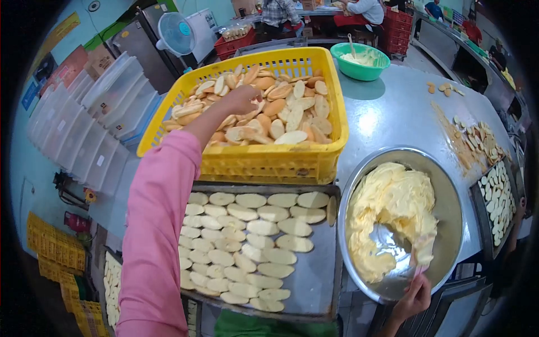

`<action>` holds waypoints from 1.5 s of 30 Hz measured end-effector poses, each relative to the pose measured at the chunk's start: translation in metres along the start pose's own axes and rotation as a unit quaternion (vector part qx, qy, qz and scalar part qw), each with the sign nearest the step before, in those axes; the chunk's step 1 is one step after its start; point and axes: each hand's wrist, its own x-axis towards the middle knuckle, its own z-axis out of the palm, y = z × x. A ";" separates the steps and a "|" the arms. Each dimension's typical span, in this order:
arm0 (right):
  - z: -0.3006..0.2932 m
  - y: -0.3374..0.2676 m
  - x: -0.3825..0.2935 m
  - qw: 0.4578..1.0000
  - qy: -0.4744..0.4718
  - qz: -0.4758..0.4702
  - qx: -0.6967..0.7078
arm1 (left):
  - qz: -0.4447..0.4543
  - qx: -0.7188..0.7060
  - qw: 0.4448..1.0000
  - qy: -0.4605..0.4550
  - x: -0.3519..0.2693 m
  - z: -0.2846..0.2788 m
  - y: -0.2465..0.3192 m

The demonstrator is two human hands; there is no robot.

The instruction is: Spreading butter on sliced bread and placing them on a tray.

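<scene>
My left hand [244, 100] reaches into a yellow plastic crate [269, 162] heaped with oval bread slices [276, 107]; whether its fingers hold a slice is not plain. My right hand [414, 297] grips a spatula [421, 255] by its pink handle, the blade coated with cream. That blade is in a large steel bowl [457, 236] of pale yellow cream [391, 185]. Below the crate, a metal baking tray [313, 280] bears rows of oval slices [263, 227], with bare metal at its right side.
Behind the steel bowl stands a green bowl [362, 71] of cream. Loose slices [484, 141] and another filled tray [497, 202] lie at the right of the metal table [391, 109]. Stacked clear plastic bins [80, 130] stand at left. Other people sit or stand in the background.
</scene>
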 end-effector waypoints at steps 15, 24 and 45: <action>0.013 -0.046 0.018 1.000 0.001 0.018 0.005 | -0.047 -0.017 0.986 -0.162 0.062 0.049 0.005; 0.009 -0.046 0.018 1.000 -0.010 0.028 -0.003 | -0.036 -0.079 0.965 -0.248 -0.002 -0.016 0.047; 0.025 -0.048 0.025 0.998 0.038 0.041 -0.041 | -0.135 0.066 0.988 -0.042 0.114 0.037 -0.084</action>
